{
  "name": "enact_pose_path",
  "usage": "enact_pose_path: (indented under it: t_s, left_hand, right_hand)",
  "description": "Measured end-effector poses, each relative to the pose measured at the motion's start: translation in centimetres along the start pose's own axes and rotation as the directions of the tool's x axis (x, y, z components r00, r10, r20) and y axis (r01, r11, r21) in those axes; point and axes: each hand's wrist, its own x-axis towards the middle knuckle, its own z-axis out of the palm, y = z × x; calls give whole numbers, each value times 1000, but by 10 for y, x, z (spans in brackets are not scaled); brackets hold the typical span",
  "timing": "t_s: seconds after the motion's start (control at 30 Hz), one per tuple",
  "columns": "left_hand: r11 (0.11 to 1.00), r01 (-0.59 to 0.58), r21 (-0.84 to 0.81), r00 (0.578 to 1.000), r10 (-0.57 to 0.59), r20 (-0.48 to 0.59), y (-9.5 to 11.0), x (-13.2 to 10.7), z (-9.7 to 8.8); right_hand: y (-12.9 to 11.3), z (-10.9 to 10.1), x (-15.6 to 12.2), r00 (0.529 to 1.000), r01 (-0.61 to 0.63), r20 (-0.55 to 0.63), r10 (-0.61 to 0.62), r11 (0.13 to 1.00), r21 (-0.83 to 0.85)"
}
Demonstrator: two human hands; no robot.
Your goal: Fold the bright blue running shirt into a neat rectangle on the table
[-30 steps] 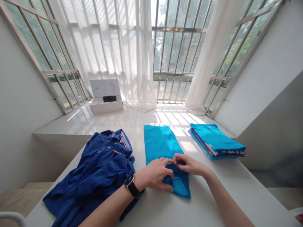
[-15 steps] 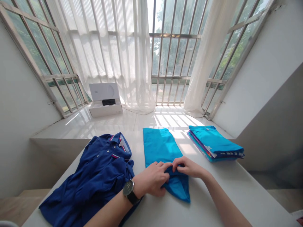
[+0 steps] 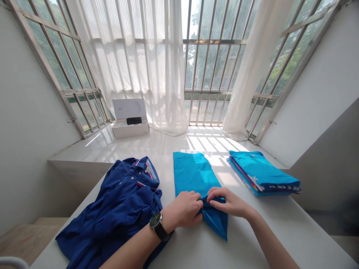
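A bright blue garment (image 3: pixel 193 172), folded into a long strip, lies flat on the white table, its near end gathered and creased. My left hand (image 3: pixel 185 208), with a watch on the wrist, has its fingers curled onto the cloth at that near end. From the other side my right hand (image 3: pixel 226 201) pinches a fold of the same cloth between thumb and fingers. A loose pointed corner hangs toward me below both hands. Left of it, a dark blue polo shirt (image 3: pixel 120 209) lies spread and wrinkled, partly behind my left forearm.
A stack of folded clothes (image 3: pixel 263 172) sits on the right side of the table (image 3: pixel 196 248). On the sill behind stands an open white box (image 3: pixel 131 130) with a black item (image 3: pixel 134 120) in it. White curtains (image 3: pixel 174 74) hang before the barred windows.
My left fingers have curled tighter onto the cloth, and the near end is bunched up more between my hands. The whole view has shifted slightly.
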Motion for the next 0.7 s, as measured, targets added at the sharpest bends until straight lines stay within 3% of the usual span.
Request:
enact_pose_path:
  t_s: [0.23, 0.4, 0.6, 0.7]
  left_hand:
    - [990, 133, -38, 989, -135, -56, -7, 3, 6]
    - [991, 123, -47, 990, -125, -60, -8, 2, 6]
    - [995, 25, -97, 1000, -26, -7, -11, 3, 5]
    - [989, 74, -128, 997, -74, 5, -13, 5, 8]
  right_hand:
    - [-7, 3, -4, 999, -33, 12, 35, 988, -153]
    - [-7, 7, -7, 1000, 1, 0, -1, 978, -211]
    - [-10, 4, -8, 997, 61, -32, -71, 971, -230]
    - [-9, 7, -8, 999, 34, 7, -34, 968, -250]
